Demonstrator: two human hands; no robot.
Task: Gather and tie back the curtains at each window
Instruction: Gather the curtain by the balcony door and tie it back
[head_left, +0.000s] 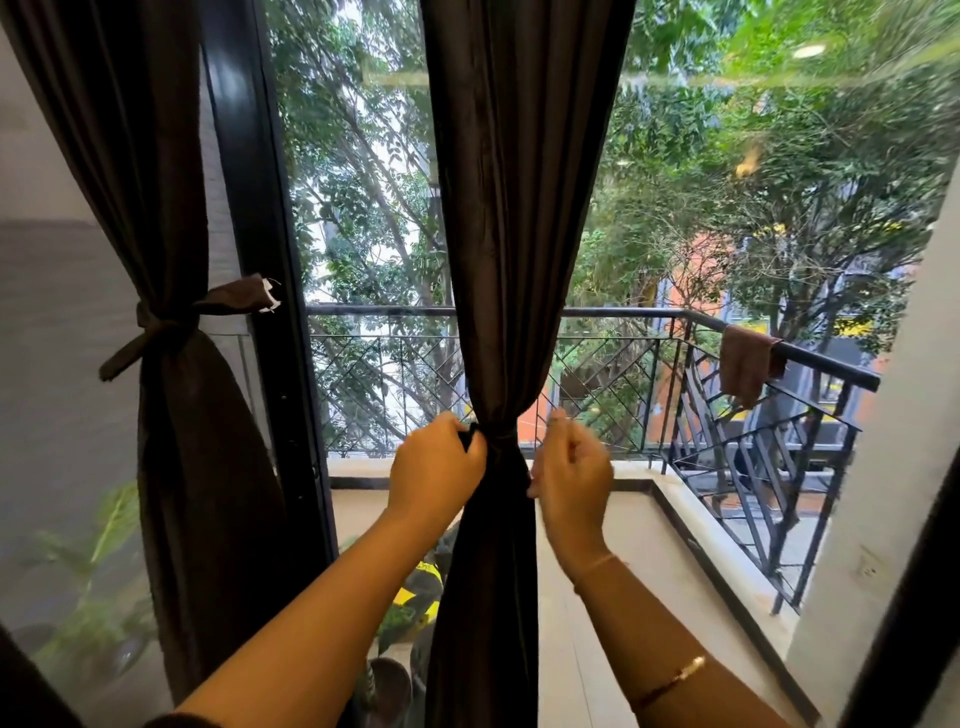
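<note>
Left hand (436, 467): fingers curled, gripping the gathered waist of the centre curtain (519, 234). Right hand (571, 470): curled, blurred, just right of the curtain; grasp cannot be told.

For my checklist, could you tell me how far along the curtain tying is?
Done: the left curtain is tied with a knotted band. In hand: the left hand grips the gathered middle curtain; the right hand is beside it, blurred. Left: securing it.

Both arms extended forward; left hand (436, 465) pinches curtain (511, 312); right hand (574, 470) fingers (558, 423) curled, blurred.
</note>
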